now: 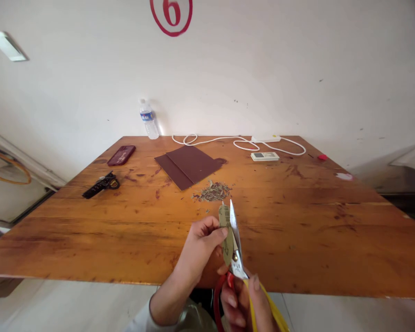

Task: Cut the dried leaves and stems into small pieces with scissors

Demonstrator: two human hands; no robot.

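My left hand (202, 242) pinches a narrow olive-green piece (227, 249) with dark printed marks and a pointed lower end; its material I cannot tell. My right hand (244, 302) is wrapped round the handles of a pair of scissors (236, 263), one handle red and the other yellow. The blades stand slightly apart and point away from me, with the green piece at the left blade. Just beyond the blade tips lies a heap of small cut scraps (212, 191) on the wooden table (124, 240).
Dark red sheets (193, 165) lie behind the scraps. To the left are a phone (121, 155) and a black strap-like item (102, 184). A water bottle (149, 121) stands by the wall. A white power strip (266, 138) with its cord and a small white box (264, 157) are at back right.
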